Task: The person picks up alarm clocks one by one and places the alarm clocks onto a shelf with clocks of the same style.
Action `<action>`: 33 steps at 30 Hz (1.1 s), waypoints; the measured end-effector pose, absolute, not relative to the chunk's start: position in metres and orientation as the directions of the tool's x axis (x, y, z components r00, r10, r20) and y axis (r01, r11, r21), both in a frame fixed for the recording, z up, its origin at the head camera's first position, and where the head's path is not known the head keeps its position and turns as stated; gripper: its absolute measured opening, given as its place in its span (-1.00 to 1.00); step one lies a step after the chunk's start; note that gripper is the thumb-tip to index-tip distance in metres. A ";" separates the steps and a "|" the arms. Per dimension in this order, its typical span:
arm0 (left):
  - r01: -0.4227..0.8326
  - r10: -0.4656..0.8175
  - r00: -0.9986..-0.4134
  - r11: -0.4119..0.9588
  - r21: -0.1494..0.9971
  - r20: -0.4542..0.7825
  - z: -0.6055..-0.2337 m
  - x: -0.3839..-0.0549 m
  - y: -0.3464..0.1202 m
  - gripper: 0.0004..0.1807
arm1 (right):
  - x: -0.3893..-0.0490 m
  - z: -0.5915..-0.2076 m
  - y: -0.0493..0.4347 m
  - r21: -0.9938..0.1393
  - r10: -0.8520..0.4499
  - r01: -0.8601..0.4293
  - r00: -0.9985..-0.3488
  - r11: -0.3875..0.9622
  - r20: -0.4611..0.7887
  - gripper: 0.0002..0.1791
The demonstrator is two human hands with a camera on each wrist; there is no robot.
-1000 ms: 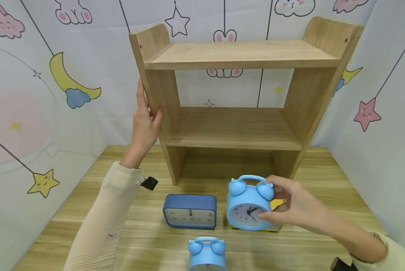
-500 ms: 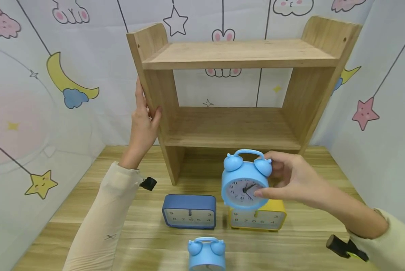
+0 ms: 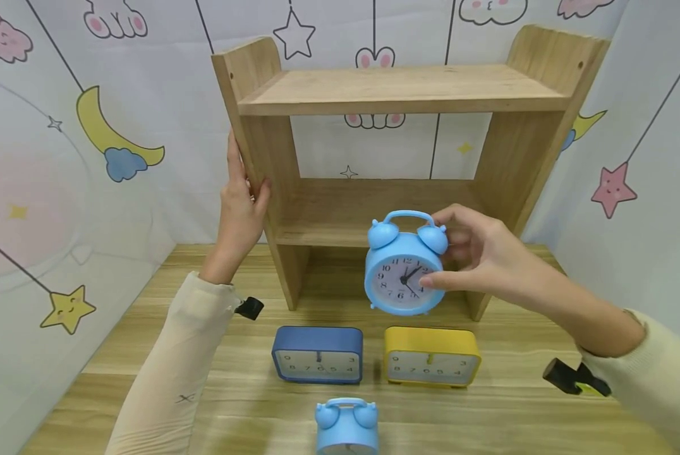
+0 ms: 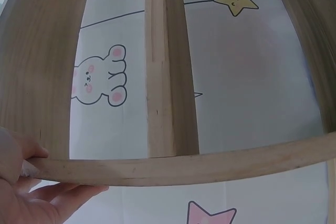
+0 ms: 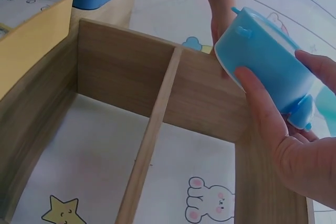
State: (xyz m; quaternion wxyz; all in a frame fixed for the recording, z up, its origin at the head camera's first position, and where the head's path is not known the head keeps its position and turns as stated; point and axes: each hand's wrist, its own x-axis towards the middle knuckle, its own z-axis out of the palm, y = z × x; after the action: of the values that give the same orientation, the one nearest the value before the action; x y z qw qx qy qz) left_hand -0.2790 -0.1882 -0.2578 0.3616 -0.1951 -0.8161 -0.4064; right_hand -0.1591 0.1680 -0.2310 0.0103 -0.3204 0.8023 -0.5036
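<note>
A light blue twin-bell alarm clock [image 3: 397,297] is held up in my right hand [image 3: 488,259], its dial toward the head camera. The thumb lies over the dial's right edge and the fingers reach behind the case. In the right wrist view the same alarm clock [image 5: 268,61] is seen from its side and back. My left hand [image 3: 240,208] grips the left side panel of a wooden shelf [image 3: 394,104]. Its thumb is on the front edge, the fingers along the outer face. In the left wrist view the left hand [image 4: 42,200] holds the panel's edge.
A blue rectangular clock [image 3: 318,339] and a yellow rectangular clock [image 3: 431,340] stand side by side before the shelf. Nearer lies a second light blue alarm clock [image 3: 347,433], cut off by the frame. Printed white cloth [image 3: 163,126] surrounds the wooden tabletop [image 3: 249,404].
My right hand has lifted the light blue alarm clock from in front of the yellow clock up to the middle shelf's front edge. The left hand stays on the panel.
</note>
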 end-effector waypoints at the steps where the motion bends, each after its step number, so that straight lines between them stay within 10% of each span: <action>1: 0.612 0.024 -0.660 0.597 0.519 0.751 -0.258 -0.279 -0.188 -0.12 | -0.161 -0.229 0.167 -0.808 -0.524 -0.513 -0.792 0.290 0.314 -0.37; 33: 0.615 0.021 -0.661 0.588 0.525 0.750 -0.258 -0.278 -0.189 -0.12 | -0.192 -0.136 0.128 -0.817 -0.390 -0.498 -0.842 0.292 0.373 -0.36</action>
State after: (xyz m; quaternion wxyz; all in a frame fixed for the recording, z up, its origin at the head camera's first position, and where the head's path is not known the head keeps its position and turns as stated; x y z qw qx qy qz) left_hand -0.2780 -0.1894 -0.2583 0.3626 -0.1953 -0.8141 -0.4095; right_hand -0.1917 0.1280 -0.1356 -0.0510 -0.2768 0.8021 -0.5267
